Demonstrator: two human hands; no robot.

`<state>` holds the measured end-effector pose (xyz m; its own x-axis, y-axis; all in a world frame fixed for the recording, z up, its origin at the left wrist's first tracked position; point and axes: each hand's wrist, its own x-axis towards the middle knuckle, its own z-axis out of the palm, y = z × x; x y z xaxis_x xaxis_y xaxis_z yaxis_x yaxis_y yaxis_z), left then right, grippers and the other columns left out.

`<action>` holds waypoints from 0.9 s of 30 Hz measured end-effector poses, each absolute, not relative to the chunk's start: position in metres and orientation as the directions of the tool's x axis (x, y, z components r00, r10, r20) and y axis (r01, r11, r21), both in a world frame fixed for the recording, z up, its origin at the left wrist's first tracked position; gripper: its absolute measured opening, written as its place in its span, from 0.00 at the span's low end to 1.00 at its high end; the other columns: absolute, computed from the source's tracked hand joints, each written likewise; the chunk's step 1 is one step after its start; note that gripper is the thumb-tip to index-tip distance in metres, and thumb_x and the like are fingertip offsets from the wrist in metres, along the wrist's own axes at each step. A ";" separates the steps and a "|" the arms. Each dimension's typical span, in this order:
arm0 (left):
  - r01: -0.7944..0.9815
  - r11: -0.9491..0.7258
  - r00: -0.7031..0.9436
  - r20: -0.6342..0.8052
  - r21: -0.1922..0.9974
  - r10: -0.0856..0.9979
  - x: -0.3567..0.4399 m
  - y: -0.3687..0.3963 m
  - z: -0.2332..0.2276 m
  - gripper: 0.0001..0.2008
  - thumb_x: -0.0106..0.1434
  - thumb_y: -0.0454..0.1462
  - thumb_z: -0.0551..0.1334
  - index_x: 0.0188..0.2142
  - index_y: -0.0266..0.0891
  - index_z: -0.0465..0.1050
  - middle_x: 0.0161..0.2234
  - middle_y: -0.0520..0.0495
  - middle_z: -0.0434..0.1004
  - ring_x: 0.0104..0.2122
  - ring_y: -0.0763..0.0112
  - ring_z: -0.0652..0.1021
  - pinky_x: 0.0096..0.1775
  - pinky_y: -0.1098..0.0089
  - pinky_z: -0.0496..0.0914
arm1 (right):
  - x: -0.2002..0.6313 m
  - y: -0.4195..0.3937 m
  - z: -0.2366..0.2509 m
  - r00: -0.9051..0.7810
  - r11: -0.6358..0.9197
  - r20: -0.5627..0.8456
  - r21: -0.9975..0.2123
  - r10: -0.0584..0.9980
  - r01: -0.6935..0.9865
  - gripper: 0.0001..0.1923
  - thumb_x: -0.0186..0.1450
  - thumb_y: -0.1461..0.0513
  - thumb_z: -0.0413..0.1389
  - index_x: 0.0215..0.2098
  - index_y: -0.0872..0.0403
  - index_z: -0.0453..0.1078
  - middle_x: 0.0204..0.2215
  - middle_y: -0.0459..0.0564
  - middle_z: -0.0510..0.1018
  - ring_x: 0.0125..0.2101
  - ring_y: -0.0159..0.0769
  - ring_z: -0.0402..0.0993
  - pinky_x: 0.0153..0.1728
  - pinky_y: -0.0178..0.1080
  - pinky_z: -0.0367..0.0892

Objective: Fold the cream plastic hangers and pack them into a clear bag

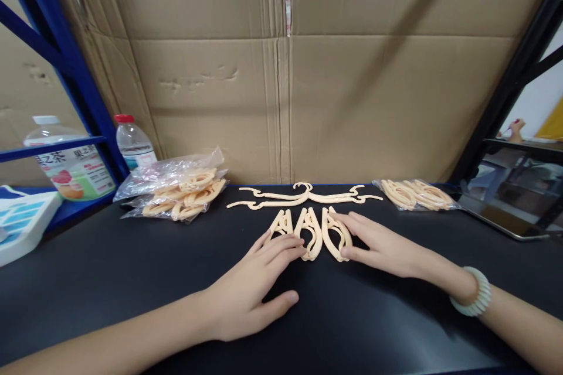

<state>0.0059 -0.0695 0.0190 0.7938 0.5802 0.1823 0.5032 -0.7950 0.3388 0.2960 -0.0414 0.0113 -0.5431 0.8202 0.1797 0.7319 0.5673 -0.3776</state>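
Both flat hands, left hand (250,287) and right hand (378,246), fingers spread, fingertips on three peach plastic pieces (313,228).

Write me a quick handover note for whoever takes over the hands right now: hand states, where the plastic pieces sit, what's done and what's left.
Left hand: open, flat on the black table, fingertips on the leftmost of three folded peach plastic pieces.
Right hand: open, fingertips on the rightmost piece.
Done: the three pieces lie side by side; two unfolded hanger-shaped pieces lie just behind them.
Left: an open bag of pieces at left and a smaller bag at right still hold more.
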 end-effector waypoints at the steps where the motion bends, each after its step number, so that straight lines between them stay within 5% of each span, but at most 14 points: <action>1: 0.500 -0.792 0.784 0.205 0.350 0.586 0.005 -0.069 0.018 0.25 0.65 0.38 0.56 0.61 0.46 0.56 0.61 0.44 0.61 0.62 0.58 0.60 0.63 0.48 0.46 | 0.297 -0.039 0.011 -0.526 0.566 0.215 -0.390 0.823 0.726 0.34 0.67 0.46 0.46 0.65 0.55 0.53 0.46 0.56 0.70 0.45 0.45 0.66 0.48 0.47 0.62; 6: 0.503 -0.760 0.697 0.327 0.412 0.638 -0.001 -0.061 0.014 0.22 0.65 0.37 0.55 0.59 0.46 0.59 0.58 0.44 0.65 0.59 0.59 0.65 0.62 0.52 0.53 | 0.309 -0.021 0.008 -0.331 0.479 0.377 -0.429 0.865 0.766 0.27 0.68 0.47 0.42 0.55 0.56 0.65 0.31 0.51 0.74 0.31 0.39 0.69 0.37 0.44 0.67; 12: 0.561 -0.631 0.533 0.350 0.535 0.770 -0.007 -0.048 0.013 0.16 0.66 0.40 0.54 0.53 0.44 0.65 0.53 0.45 0.70 0.53 0.60 0.70 0.55 0.59 0.64 | 0.341 0.016 -0.007 -0.187 0.410 0.462 -0.449 0.867 0.793 0.22 0.67 0.51 0.45 0.48 0.57 0.70 0.41 0.57 0.77 0.36 0.43 0.73 0.37 0.45 0.70; 18: 0.559 -0.568 0.472 0.331 0.604 0.817 -0.005 -0.046 0.015 0.15 0.66 0.42 0.54 0.50 0.43 0.67 0.51 0.46 0.72 0.52 0.60 0.71 0.54 0.60 0.65 | 0.357 0.033 -0.025 -0.338 0.481 0.451 -0.253 0.826 0.839 0.22 0.66 0.56 0.45 0.55 0.58 0.65 0.54 0.61 0.70 0.55 0.50 0.65 0.57 0.56 0.59; 27: 0.548 -0.553 0.462 0.324 0.628 0.825 -0.006 -0.047 0.015 0.15 0.65 0.42 0.54 0.49 0.44 0.68 0.49 0.46 0.73 0.50 0.60 0.72 0.54 0.59 0.65 | 0.355 0.030 -0.023 -0.406 0.498 0.435 -0.119 0.804 0.859 0.21 0.67 0.57 0.46 0.54 0.59 0.67 0.51 0.62 0.72 0.52 0.51 0.68 0.54 0.56 0.62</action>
